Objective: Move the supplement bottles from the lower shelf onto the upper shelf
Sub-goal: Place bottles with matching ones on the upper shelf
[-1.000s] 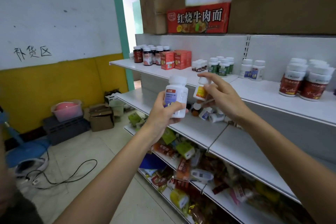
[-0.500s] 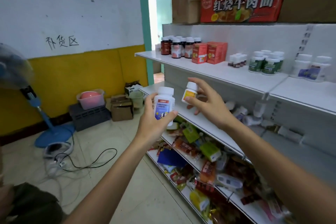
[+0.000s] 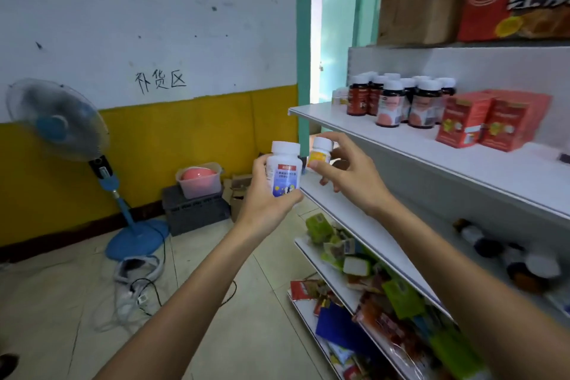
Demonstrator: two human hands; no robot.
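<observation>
My left hand grips a tall white supplement bottle with a blue and red label, held upright in front of the shelving's left end. My right hand pinches a small white bottle with a yellow label just right of it, below the upper shelf's front edge. On the lower shelf, at the far right, several loose bottles lie blurred. Dark brown bottles with white caps and red boxes stand on the upper shelf.
Snack packets fill the shelves below. A blue standing fan is at the left with cables on the floor. A pink tub on a dark crate and cardboard boxes sit by the yellow wall. A doorway opens behind the shelving.
The view has swung left along the shelving. Both hands, each still holding its bottle, now sit by the left end of the shelves, and the white bottles further right have left the view.
</observation>
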